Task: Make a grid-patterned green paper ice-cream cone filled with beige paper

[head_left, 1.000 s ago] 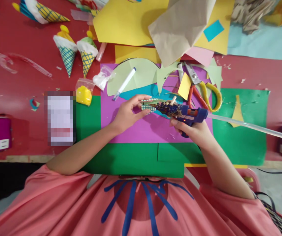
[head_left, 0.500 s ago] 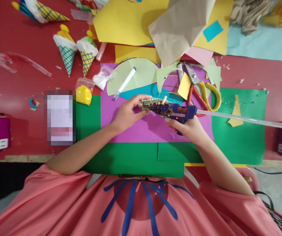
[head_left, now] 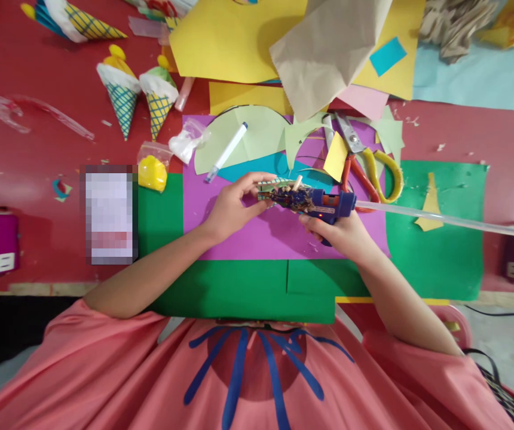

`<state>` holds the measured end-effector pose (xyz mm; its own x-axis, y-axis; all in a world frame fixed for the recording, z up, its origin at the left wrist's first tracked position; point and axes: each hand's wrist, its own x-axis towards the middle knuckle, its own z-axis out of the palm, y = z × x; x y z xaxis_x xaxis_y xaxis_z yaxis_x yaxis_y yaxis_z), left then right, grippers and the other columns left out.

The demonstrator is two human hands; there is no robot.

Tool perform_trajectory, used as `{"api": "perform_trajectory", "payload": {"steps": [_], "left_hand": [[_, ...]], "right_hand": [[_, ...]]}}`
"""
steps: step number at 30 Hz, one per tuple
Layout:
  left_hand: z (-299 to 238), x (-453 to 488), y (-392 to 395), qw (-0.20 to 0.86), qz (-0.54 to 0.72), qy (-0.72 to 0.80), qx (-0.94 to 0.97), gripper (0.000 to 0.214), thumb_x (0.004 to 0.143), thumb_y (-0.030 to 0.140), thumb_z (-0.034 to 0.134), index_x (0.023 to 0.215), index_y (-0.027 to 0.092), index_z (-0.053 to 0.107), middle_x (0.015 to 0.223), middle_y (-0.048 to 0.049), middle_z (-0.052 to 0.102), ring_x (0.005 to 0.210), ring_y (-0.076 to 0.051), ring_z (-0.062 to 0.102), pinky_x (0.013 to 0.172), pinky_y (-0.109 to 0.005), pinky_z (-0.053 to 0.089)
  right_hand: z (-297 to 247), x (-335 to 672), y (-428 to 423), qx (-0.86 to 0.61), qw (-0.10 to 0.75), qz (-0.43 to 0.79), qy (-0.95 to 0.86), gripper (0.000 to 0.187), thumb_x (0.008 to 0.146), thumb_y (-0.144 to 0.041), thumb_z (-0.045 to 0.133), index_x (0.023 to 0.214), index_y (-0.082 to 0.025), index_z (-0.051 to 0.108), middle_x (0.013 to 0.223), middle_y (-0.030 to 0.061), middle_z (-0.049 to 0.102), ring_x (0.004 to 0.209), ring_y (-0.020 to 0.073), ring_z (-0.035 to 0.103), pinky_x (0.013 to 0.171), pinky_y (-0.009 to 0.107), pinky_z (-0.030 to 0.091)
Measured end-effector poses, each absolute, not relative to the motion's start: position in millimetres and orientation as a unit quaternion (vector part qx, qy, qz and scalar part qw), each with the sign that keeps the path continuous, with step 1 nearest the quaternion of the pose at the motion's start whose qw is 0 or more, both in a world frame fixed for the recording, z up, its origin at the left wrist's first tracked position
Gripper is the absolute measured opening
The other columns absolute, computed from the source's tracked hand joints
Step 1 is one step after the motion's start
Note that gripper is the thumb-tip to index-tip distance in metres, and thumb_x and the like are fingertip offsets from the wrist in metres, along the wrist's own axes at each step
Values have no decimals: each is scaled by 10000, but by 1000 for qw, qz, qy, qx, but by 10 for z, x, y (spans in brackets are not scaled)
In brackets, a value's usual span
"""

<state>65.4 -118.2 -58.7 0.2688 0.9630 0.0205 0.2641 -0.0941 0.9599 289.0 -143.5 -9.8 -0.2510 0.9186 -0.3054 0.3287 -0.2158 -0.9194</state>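
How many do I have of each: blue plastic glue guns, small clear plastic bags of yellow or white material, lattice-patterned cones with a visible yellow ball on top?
Blue plastic glue gun, in the right hand: 1
Small clear plastic bags: 2
Lattice-patterned cones: 3
Total: 6

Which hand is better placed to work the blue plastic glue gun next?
Probably the right hand: it grips the glue gun, nozzle toward the left hand, which is occupied holding the light-green, grid-patterned paper piece.
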Motion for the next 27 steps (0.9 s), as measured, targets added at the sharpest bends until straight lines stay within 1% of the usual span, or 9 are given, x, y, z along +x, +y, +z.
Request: {"api": "perform_trajectory", "payload": {"steps": [3,8,14,19,22,27], "left_hand": [[-585,652,-1186,475,371,477,640,419,774,355,739,1165,258,623,1025,-18,704,823,-131,648,711,-245,477],[-583,646,-1189,471,365,483,642,423,778,357,736,1173,260,620,977,-9,707,771,-113,630,679,-227,461],[-585,651,-1184,467,368,478,646,424,776,370,738,1170,265,620,999,-14,700,761,-102,610,702,-221,471],[-578,652,-1189,454,368,482,652,423,783,433,722,1156,258,627,974,-11,693,726,-95,576,692,-217,473],[-574,646,-1190,446,368,485,656,424,789,442,715,1161,261,627,948,-4,688,705,-90,560,684,-216,467],[-576,642,-1189,439,369,488,658,425,783,434,724,1158,257,631,984,-17,691,719,-95,572,667,-217,458]], "right_hand": [[-94,2890,-1440,-548,267,552,-569,288,789,-394,677,934,-145,673,671,8,625,564,105,517,568,256,470],[-91,2905,-1449,-553,266,549,-567,292,784,-396,682,930,-143,674,647,-7,603,535,94,485,556,255,447],[-66,2934,-1457,-572,248,549,-557,288,772,-405,680,897,-147,667,610,-21,567,510,87,451,522,249,420],[-67,2962,-1463,-567,250,545,-565,267,779,-407,666,855,-152,659,610,-9,568,536,100,466,532,253,428],[-76,2983,-1471,-569,251,544,-564,252,779,-407,666,797,-157,646,613,-6,567,542,101,468,543,257,430],[-87,3020,-1489,-574,250,549,-553,259,775,-416,671,754,-162,628,611,-12,561,528,94,459,526,251,418]]}}
